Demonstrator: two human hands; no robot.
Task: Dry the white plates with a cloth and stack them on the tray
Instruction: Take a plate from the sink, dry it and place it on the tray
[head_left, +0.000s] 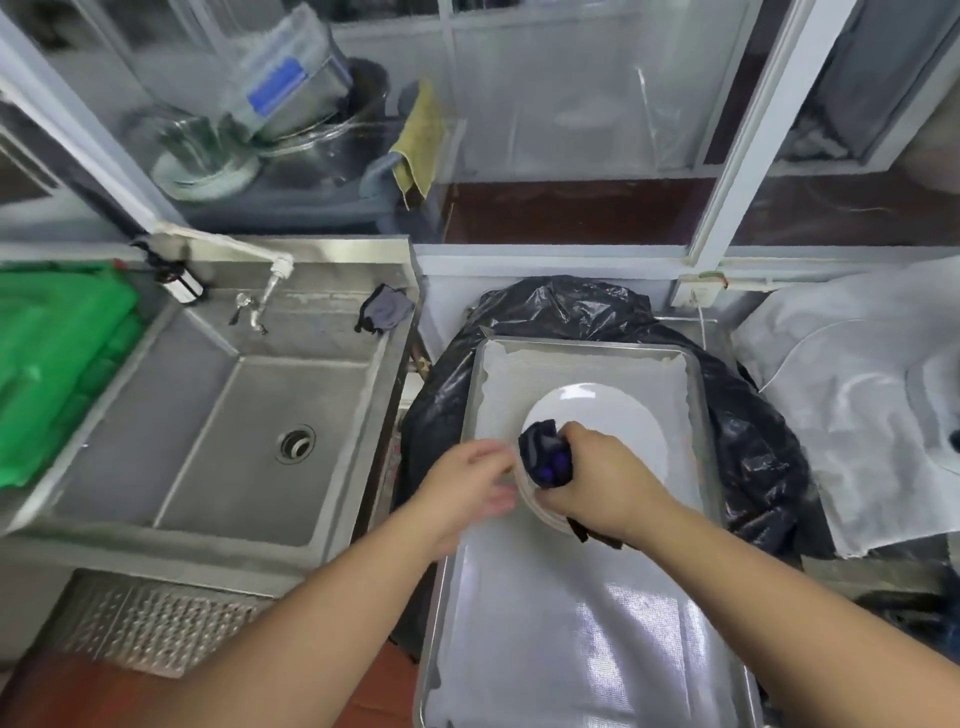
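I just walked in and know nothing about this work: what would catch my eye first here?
Two bare hands meet at the centre: the right hand grips a dark blue cloth against a round white plate, the left hand at its rim. Below lies a lined metal tray; bright green plastic glows far left.

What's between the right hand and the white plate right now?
In the head view, a dark blue cloth lies between them: the right hand grips it bunched against the white plate, which sits over the tray. The left hand is at the plate's left rim.
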